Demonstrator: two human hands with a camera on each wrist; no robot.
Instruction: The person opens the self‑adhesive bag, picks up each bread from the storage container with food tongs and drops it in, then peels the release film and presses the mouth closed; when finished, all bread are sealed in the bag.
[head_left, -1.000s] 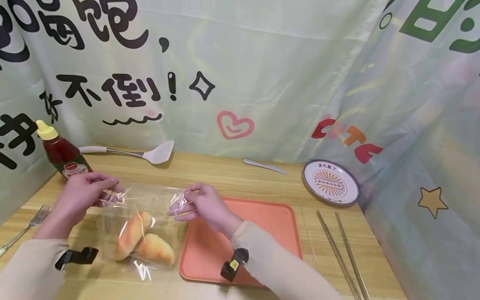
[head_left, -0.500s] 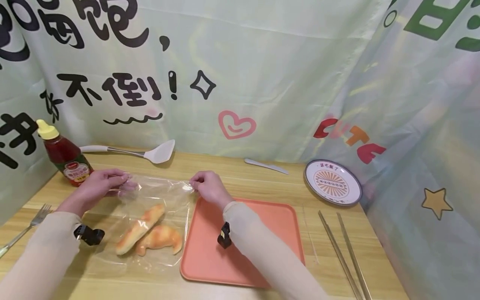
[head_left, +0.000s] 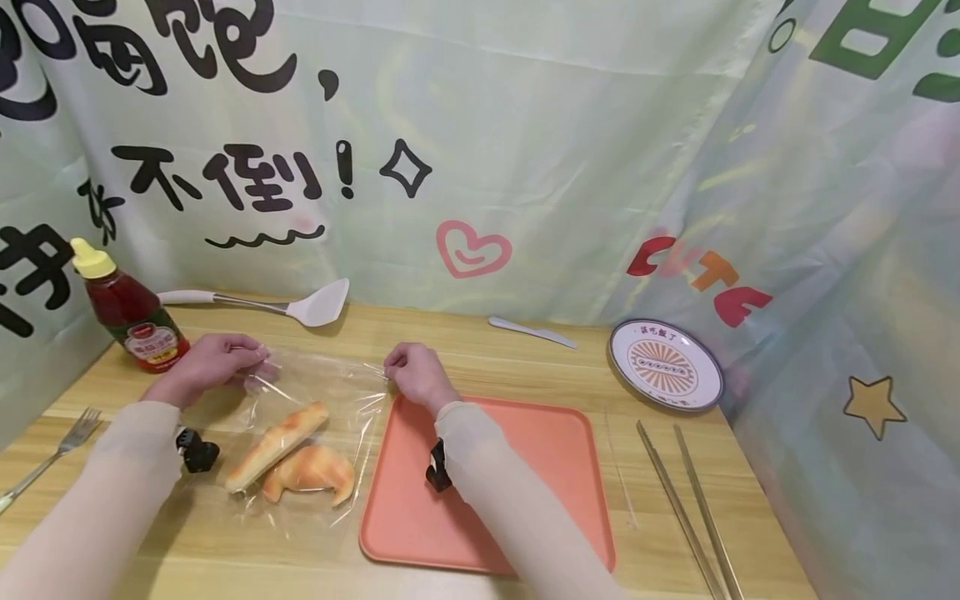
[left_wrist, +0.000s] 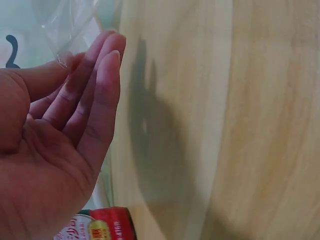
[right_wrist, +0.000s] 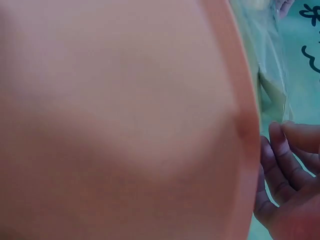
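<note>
A clear plastic bag [head_left: 337, 383] is held at its upper corners between the two hands. Inside it lie a long bread roll [head_left: 277, 446] and a curved croissant [head_left: 311, 472]. My left hand [head_left: 217, 362] pinches the upper left corner; in the left wrist view, thumb and index finger meet on the film while the other fingers [left_wrist: 100, 100] extend. The upper right corner is pinched by my right hand [head_left: 422, 375], above the far left corner of the pink tray [head_left: 540, 467]. In the right wrist view its thumb and forefinger meet at the bag's edge.
A ketchup bottle [head_left: 138, 321] stands just behind the left hand, with a white spatula [head_left: 315, 308] at the back. A fork [head_left: 63, 446] lies far left. A knife [head_left: 532, 332], a round plate [head_left: 666, 367] and metal chopsticks [head_left: 690, 508] are on the right.
Both hands moved away from the body, the right one shifting to the bag's corner. The bag flattened out and the breads inside it spread. Lately the bag has shifted slightly left.
</note>
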